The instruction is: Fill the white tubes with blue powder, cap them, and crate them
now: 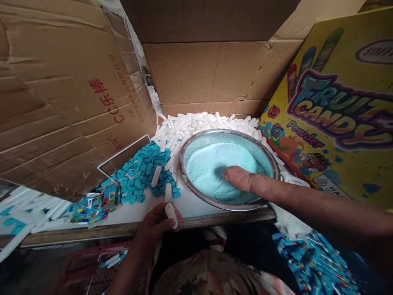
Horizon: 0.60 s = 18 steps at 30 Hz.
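My left hand (152, 222) is closed around a short white plastic tube (171, 215), its open end tilted up, near the table's front edge. Just beyond it lies another white tube (168, 192). My right hand (238, 178) reaches into a metal basin (194, 191) of pale turquoise powder (207, 159). Its fingers are bunched together with their tips at the powder; whatever they hold is hidden. Left of the basin is a pile of blue caps (130, 176), with a white tube (156, 176) lying on it.
White tubes (196, 121) are heaped behind the basin. Cardboard (211, 73) walls the back and left; a yellow candy box (334, 102) stands right. Printed packets (98, 205) lie at left. Below are a red crate (76, 262) and blue wrapped pieces (319, 262).
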Available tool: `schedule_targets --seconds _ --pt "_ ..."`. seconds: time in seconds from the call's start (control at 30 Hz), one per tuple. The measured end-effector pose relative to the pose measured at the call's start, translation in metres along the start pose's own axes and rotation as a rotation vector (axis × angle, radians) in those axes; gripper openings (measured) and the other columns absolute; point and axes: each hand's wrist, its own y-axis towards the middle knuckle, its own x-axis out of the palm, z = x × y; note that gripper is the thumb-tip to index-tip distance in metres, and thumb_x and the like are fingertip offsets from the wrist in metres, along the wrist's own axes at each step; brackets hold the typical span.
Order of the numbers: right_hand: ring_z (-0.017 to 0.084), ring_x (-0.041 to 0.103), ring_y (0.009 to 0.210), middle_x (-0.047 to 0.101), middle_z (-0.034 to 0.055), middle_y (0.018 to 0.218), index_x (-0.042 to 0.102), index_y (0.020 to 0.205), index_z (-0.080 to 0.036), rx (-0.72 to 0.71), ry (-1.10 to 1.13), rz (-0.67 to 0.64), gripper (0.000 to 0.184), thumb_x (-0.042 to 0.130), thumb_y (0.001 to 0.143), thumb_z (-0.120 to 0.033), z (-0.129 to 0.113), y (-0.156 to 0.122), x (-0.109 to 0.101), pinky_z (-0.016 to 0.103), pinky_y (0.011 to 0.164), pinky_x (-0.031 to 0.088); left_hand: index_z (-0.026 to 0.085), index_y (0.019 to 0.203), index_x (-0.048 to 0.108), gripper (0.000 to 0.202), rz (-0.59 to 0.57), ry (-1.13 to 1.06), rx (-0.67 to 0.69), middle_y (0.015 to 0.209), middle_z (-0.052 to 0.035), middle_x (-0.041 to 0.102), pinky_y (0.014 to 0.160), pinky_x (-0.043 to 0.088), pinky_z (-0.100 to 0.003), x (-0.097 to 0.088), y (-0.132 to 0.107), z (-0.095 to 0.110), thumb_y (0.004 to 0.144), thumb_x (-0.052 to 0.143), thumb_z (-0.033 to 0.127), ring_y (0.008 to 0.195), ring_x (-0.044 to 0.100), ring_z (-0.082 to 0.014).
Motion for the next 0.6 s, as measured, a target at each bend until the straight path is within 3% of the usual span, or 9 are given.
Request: schedule_targets --seconds 0.17,0.3,0.43,0.6 --pt "0.012 0.053 0.056 0.060 -0.0007 0.057 0.059 0.052 -0.019 -0.048 0.172 -0.041 0.024 0.051 0.064 0.001 -0.024 0.014 0.015 0.023 0.056 0.041 0.015 0.075 0.062 0.021 0.019 0.016 -0.029 0.071 -0.0046 0.064 0.055 0.046 -0.026 -0.007 -0.002 0.000 0.064 0.070 0.031 0.059 0.054 -0.0153" --pt "0.011 0.055 0.059 0.061 -0.0034 0.062 0.064 0.065 -0.016 -0.058 0.347 -0.075 0.019 0.056 0.060 0.000 -0.032 0.019 0.014 0.021 0.058 0.042 0.016 0.076 0.062 0.023 0.031 0.007 -0.044 0.069 -0.0035 0.064 0.053 0.045 -0.025 -0.010 -0.002 -0.001 0.062 0.071 0.032 0.058 0.054 -0.0150" --pt "0.011 0.057 0.065 0.064 -0.0025 0.072 0.065 0.081 -0.014 -0.028 0.335 -0.060 0.017 0.060 0.066 -0.008 -0.031 0.018 0.003 0.020 0.060 0.043 0.016 0.074 0.062 0.022 0.041 0.021 -0.036 0.070 -0.0038 0.064 0.054 0.044 -0.025 -0.010 -0.003 -0.003 0.063 0.070 0.033 0.057 0.054 -0.0151" --pt "0.015 0.060 0.077 0.066 0.0028 0.083 0.065 0.084 -0.015 -0.031 0.212 -0.046 0.019 0.055 0.070 -0.007 -0.021 0.012 -0.007 0.023 0.071 0.044 0.015 0.074 0.061 0.024 0.083 0.031 -0.053 0.069 -0.0039 0.064 0.054 0.044 -0.026 -0.008 -0.004 -0.002 0.062 0.071 0.033 0.056 0.054 -0.0157"
